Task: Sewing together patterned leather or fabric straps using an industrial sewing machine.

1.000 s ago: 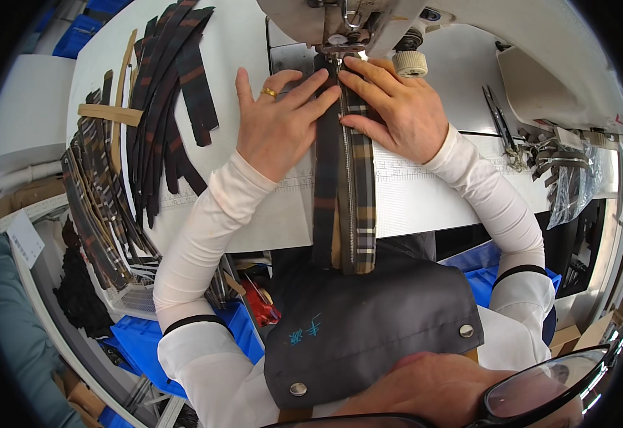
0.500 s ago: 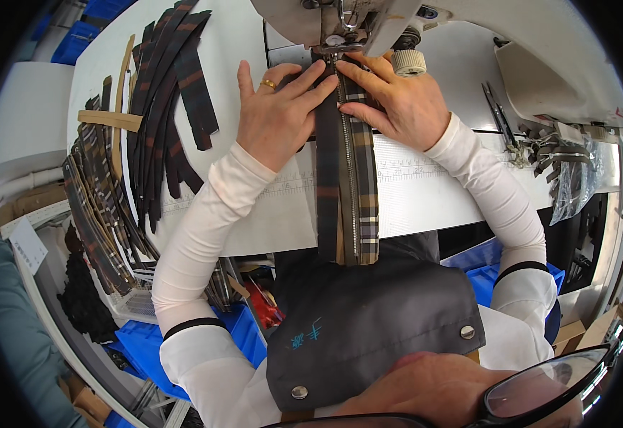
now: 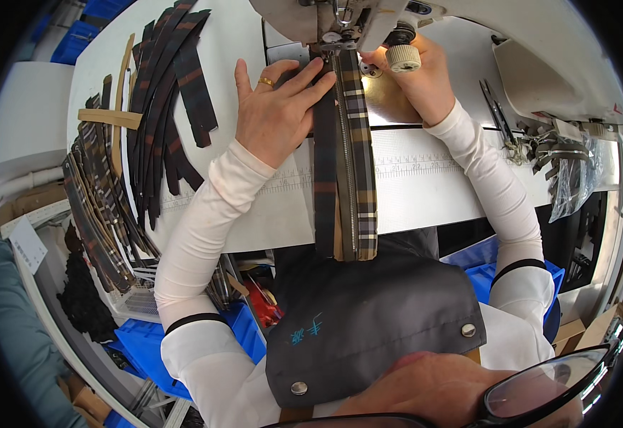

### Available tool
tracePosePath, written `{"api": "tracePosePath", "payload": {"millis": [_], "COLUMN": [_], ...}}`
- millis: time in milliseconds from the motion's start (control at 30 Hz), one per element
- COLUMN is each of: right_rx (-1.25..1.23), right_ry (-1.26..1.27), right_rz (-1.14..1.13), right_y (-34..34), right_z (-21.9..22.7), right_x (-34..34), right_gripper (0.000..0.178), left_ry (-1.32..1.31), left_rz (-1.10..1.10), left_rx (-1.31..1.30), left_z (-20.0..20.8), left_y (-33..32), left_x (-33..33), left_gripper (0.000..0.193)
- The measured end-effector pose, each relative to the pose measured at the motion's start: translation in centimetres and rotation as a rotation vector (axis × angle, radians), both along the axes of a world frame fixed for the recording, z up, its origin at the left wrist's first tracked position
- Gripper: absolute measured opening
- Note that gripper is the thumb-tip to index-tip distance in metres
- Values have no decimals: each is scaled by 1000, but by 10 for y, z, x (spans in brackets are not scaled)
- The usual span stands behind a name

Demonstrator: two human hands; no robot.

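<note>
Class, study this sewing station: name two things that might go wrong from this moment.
1. The left hand presses the long plaid fabric strip with a zipper with fingertips close beside the sewing machine head; they might get caught.
2. The strip's lower end hangs over the white table's edge; its weight may pull the seam crooked.

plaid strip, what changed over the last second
The plaid strip has fed up toward the sewing machine, so less of it hangs over the table edge. Left hand and right hand slid up with it, still pressing it flat. The pile of strips stayed.
</note>
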State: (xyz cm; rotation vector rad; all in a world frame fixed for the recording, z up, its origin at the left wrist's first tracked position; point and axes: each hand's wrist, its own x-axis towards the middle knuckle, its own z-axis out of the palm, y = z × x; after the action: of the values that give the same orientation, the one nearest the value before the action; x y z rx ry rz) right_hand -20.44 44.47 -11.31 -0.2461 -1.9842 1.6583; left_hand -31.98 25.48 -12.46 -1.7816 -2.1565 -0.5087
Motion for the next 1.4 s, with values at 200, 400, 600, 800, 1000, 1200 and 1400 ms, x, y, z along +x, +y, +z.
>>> {"api": "tracePosePath", "payload": {"millis": [200,400,600,800,1000,1200,1400], "right_rx": [-108,-157,-182,-237,-80,-47,100], "right_ry": [5,-232,-300,-306,-261,-286,-314], "right_rz": [70,69,116,62,27,7,-3], "right_y": [0,-1,7,-2,-5,-5,1], "right_z": [8,14,4,7,6,6,3], "right_x": [-1,-1,-3,-5,-6,-6,-7], "right_gripper": [17,19,20,21,20,27,30], "left_ry": [-5,13,20,20,1,-13,-17], "left_rz": [8,13,22,18,14,8,9], "left_rx": [-11,-2,10,5,-3,12,14], "left_z": [1,0,-1,0,1,-1,-3], "left_y": [-1,-1,1,0,1,1,3], "left_x": [2,1,3,2,1,-1,-2], "left_gripper": [40,40,38,38,38,40,41]}}
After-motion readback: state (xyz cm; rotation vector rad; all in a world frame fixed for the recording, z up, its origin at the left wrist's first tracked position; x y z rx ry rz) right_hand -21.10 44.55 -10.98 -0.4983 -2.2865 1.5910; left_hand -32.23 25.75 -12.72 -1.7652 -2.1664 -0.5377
